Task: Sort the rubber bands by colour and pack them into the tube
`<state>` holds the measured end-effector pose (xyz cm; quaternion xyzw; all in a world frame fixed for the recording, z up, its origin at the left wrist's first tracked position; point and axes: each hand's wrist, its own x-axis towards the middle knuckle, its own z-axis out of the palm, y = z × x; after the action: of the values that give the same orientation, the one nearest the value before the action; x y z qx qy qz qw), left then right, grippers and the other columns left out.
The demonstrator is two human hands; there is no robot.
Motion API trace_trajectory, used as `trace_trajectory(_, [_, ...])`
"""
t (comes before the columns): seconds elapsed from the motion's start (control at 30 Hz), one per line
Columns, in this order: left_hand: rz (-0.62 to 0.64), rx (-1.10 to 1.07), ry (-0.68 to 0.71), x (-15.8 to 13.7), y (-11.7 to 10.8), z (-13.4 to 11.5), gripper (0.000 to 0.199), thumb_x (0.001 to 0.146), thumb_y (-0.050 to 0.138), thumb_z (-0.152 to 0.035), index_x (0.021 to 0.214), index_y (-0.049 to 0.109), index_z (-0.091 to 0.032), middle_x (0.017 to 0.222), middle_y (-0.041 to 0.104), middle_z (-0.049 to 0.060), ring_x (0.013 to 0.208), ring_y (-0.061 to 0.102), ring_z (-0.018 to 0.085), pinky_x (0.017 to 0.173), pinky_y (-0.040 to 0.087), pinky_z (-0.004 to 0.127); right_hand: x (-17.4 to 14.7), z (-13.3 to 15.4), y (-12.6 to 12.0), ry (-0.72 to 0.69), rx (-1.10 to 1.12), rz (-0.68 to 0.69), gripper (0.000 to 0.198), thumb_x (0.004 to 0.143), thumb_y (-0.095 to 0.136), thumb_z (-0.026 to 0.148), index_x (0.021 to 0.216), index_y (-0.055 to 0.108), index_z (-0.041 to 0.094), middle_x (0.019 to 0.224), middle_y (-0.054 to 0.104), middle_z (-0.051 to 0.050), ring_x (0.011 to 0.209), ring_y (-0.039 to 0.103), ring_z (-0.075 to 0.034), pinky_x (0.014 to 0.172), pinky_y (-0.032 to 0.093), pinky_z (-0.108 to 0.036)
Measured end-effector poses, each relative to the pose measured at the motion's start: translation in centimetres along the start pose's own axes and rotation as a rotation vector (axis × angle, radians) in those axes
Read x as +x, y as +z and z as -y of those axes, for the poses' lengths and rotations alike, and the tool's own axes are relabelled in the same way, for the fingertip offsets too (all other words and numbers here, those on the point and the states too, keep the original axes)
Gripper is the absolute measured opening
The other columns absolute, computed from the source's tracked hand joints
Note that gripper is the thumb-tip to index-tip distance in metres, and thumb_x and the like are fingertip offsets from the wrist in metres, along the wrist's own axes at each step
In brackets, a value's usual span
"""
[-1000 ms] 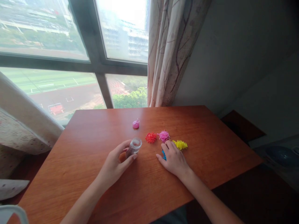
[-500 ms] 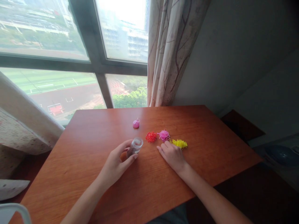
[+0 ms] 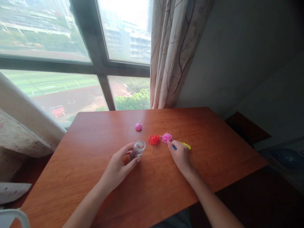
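A small clear glass jar (image 3: 139,146) stands tilted in my left hand (image 3: 122,163), its fingers and thumb wrapped round the sides and its open mouth facing up. My right hand (image 3: 180,155) is closed on a small blue object (image 3: 174,147), of which only a bit shows at the fingers. Its fingertips are at the near edge of a pink tangle of thin, rubber-band-like loops (image 3: 167,138). To the left lies a red tangle (image 3: 154,140). A yellow tangle (image 3: 187,146) is partly hidden behind my right hand.
Farther back on the brown wooden table (image 3: 114,126) sits a round pink piece with a thin loop (image 3: 138,126). A window and curtains (image 3: 163,63) stand beyond the table's far edge. The curved end of a white object (image 3: 16,215) enters at the bottom left.
My right hand has lifted and turned over by the yellow tangle, and a small blue object now shows in its fingers. My left hand and the jar have stayed in place.
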<state>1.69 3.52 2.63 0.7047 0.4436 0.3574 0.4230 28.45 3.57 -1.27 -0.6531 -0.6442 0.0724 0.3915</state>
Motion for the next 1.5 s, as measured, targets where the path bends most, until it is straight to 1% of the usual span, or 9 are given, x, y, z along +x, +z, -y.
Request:
trace_trajectory(0.1, [0.001, 0.011, -0.005, 0.0, 0.1, 0.0, 0.038, 0.087, 0.062, -0.029, 0.123, 0.057, -0.019, 0.117, 0.068, 0.007, 0.104, 0.065, 0.022, 0.098, 0.049, 0.037, 0.4, 0.9, -0.1, 0.179, 0.208, -0.076, 0.055, 0.095, 0.037, 0.061, 0.056, 0.035, 0.023, 0.048, 0.036, 0.005, 0.045, 0.036, -0.01, 0.045, 0.029, -0.022])
trace_trajectory(0.2, [-0.005, 0.041, 0.005, -0.1, 0.5, -0.1, 0.037, 0.087, 0.062, -0.028, 0.122, 0.057, -0.019, 0.116, 0.068, 0.007, 0.105, 0.064, 0.022, 0.097, 0.048, 0.036, 0.7, 2.6, 0.2, 0.319, 0.498, -0.055, 0.054, 0.093, 0.033, 0.067, 0.06, 0.03, 0.024, 0.049, 0.029, 0.008, 0.04, 0.027, -0.008, 0.037, 0.025, -0.02])
trace_trajectory(0.33, [0.059, 0.116, 0.098, -0.3, 1.4, -0.9, 0.032, 0.086, 0.062, -0.024, 0.118, 0.058, -0.02, 0.111, 0.066, 0.006, 0.099, 0.063, 0.02, 0.088, 0.049, 0.031, 1.3, 5.5, 0.5, 0.584, 1.276, 0.095, 0.054, 0.075, 0.068, 0.064, 0.059, 0.036, 0.023, 0.05, 0.032, 0.01, 0.037, 0.02, -0.004, 0.033, 0.015, -0.019])
trace_trajectory(0.43, [0.118, 0.141, 0.141, -0.3, 2.0, -1.6, 0.033, 0.085, 0.06, -0.019, 0.118, 0.058, -0.02, 0.106, 0.063, 0.005, 0.091, 0.062, 0.017, 0.081, 0.05, 0.028, 1.5, 7.2, 1.0, 0.629, 1.477, 0.139, 0.052, 0.071, 0.076, 0.057, 0.058, 0.041, 0.021, 0.048, 0.036, 0.01, 0.036, 0.022, -0.003, 0.033, 0.013, -0.018])
trace_trajectory(0.6, [0.102, 0.155, 0.125, -0.4, 2.3, -1.9, 0.033, 0.085, 0.059, -0.018, 0.117, 0.058, -0.02, 0.103, 0.061, 0.005, 0.087, 0.06, 0.017, 0.079, 0.049, 0.028, 1.6, 7.9, 2.2, 0.66, 1.439, 0.042, 0.053, 0.07, 0.077, 0.056, 0.054, 0.041, 0.02, 0.044, 0.035, 0.01, 0.037, 0.023, -0.003, 0.035, 0.014, -0.018])
trace_trajectory(0.77, [0.113, 0.174, 0.109, -0.6, 2.4, -2.0, 0.033, 0.084, 0.059, -0.019, 0.116, 0.059, -0.02, 0.102, 0.061, 0.006, 0.086, 0.06, 0.018, 0.078, 0.049, 0.029, 1.3, 7.4, 3.4, 0.586, 1.317, -0.094, 0.054, 0.072, 0.074, 0.058, 0.054, 0.04, 0.019, 0.049, 0.036, 0.009, 0.043, 0.026, -0.004, 0.04, 0.02, -0.019])
trace_trajectory(1.2, [0.068, 0.267, 0.103, -0.5, 2.5, -2.4, 0.027, 0.083, 0.06, -0.022, 0.11, 0.064, -0.02, 0.089, 0.061, 0.003, 0.075, 0.058, 0.017, 0.069, 0.046, 0.026, 0.7, 6.5, 4.9, 0.452, 1.196, -0.078, 0.045, 0.083, 0.066, 0.053, 0.059, 0.049, 0.019, 0.056, 0.041, 0.006, 0.051, 0.034, -0.008, 0.048, 0.027, -0.021])
trace_trajectory(1.37, [0.076, 0.251, 0.108, -0.4, 2.4, -2.3, 0.028, 0.085, 0.06, -0.025, 0.112, 0.065, -0.02, 0.091, 0.062, 0.004, 0.076, 0.059, 0.017, 0.07, 0.047, 0.026, 0.5, 6.6, 4.7, 0.493, 1.249, -0.031, 0.043, 0.083, 0.066, 0.053, 0.06, 0.055, 0.018, 0.054, 0.041, 0.005, 0.05, 0.033, -0.008, 0.047, 0.023, -0.021])
trace_trajectory(1.5, [0.09, 0.247, 0.104, -0.4, 2.4, -2.3, 0.03, 0.087, 0.059, -0.027, 0.116, 0.064, -0.02, 0.094, 0.063, 0.005, 0.076, 0.059, 0.016, 0.07, 0.047, 0.026, 0.6, 7.1, 4.4, 0.5, 1.291, -0.003, 0.046, 0.081, 0.067, 0.053, 0.057, 0.05, 0.018, 0.054, 0.041, 0.005, 0.05, 0.032, -0.008, 0.047, 0.023, -0.021])
